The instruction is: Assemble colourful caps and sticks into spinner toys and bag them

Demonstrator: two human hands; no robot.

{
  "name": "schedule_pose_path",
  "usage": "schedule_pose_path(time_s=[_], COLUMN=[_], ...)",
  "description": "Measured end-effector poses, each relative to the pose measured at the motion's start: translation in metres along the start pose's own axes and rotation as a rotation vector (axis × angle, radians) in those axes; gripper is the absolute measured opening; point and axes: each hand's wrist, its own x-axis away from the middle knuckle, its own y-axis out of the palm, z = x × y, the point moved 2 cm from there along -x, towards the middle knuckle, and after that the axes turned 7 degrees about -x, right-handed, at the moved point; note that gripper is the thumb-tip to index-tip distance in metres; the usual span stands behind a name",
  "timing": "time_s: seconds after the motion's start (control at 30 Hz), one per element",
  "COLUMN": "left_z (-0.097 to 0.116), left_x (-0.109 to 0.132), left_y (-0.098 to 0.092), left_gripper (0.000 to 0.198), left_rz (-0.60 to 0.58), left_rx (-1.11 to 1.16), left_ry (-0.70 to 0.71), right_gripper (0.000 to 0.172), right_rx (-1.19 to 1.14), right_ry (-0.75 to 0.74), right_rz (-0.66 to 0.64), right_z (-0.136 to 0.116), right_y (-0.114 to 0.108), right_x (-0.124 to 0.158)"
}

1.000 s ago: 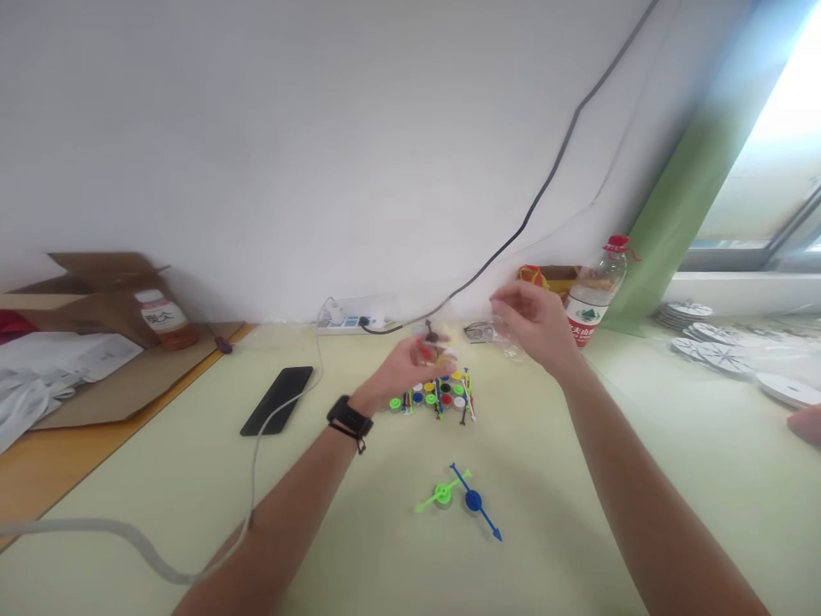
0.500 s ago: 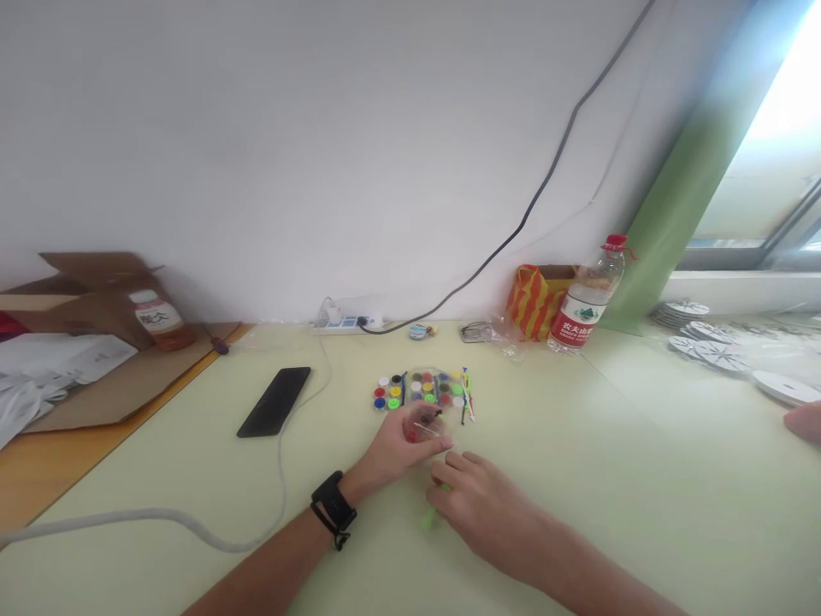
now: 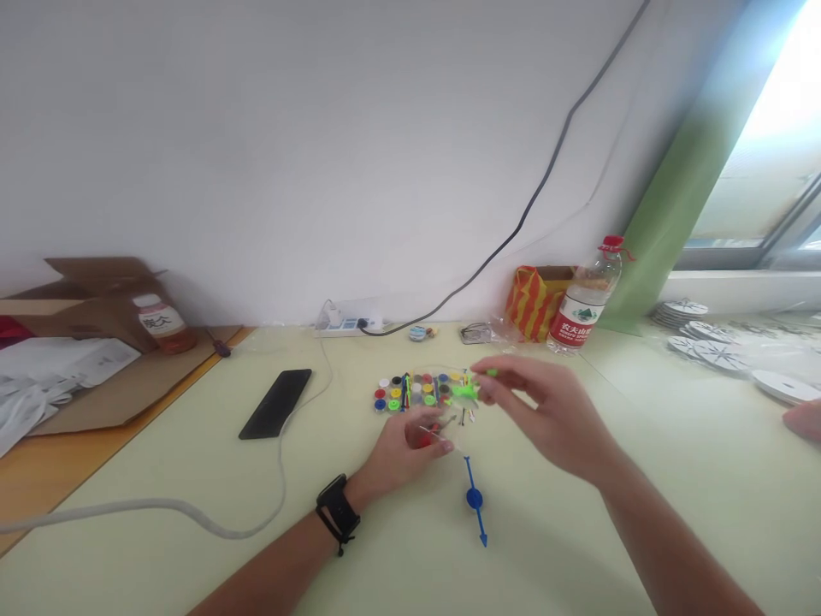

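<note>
My left hand (image 3: 403,447) is curled around a see-through plastic piece, possibly a small bag, with red and dark bits (image 3: 431,435) in it. The fingers hide much of it. My right hand (image 3: 545,402) pinches a bright green plastic arrow (image 3: 465,391), blurred, over the right end of the colored discs. A blue arrow spinner (image 3: 475,499) with a round hub lies on the table between my forearms, touched by neither hand. Just beyond my left hand sit rows of small colored discs (image 3: 395,392) with thin arrows among them.
A black phone (image 3: 275,404) and a white cable (image 3: 282,462) lie at left. Along the wall are a power strip (image 3: 343,323), a striped bag (image 3: 532,304) and a water bottle (image 3: 581,308). Stacked white discs (image 3: 718,355) and another person's hand (image 3: 803,421) are at right.
My right hand has moved up and away from my left hand, carrying the green arrow toward the discs. The blue arrow spinner now shows on the table. My left hand stays nearly in place.
</note>
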Motion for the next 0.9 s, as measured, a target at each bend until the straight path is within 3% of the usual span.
schedule_pose_path(time_s=[0.1, 0.23, 0.4, 0.53, 0.77, 0.9], left_z=[-0.001, 0.0, 0.004, 0.006, 0.004, 0.01], left_x=[0.0, 0.001, 0.001, 0.001, 0.0, 0.001], left_y=[0.002, 0.002, 0.001, 0.001, 0.0, 0.001], left_gripper=[0.057, 0.063, 0.057, 0.04, 0.032, 0.032], left_rz=[0.005, 0.019, 0.024, 0.035, 0.063, 0.022], left_rx=[0.101, 0.092, 0.006, -0.014, -0.238, -0.24], left_ry=[-0.019, -0.038, -0.053, -0.067, -0.042, 0.008], right_gripper=[0.017, 0.016, 0.015, 0.017, 0.021, 0.028], right_rx=[0.015, 0.084, 0.091, 0.086, 0.366, 0.408], right_ry=[-0.011, 0.054, 0.138, 0.126, 0.213, 0.157], right_rz=[0.036, -0.057, -0.16, -0.231, -0.291, -0.371], right_z=[-0.003, 0.006, 0.013, 0.013, 0.018, 0.013], right_y=[-0.001, 0.018, 0.031, 0.035, 0.067, 0.065], right_x=[-0.02, -0.032, -0.03, -0.032, -0.036, -0.036])
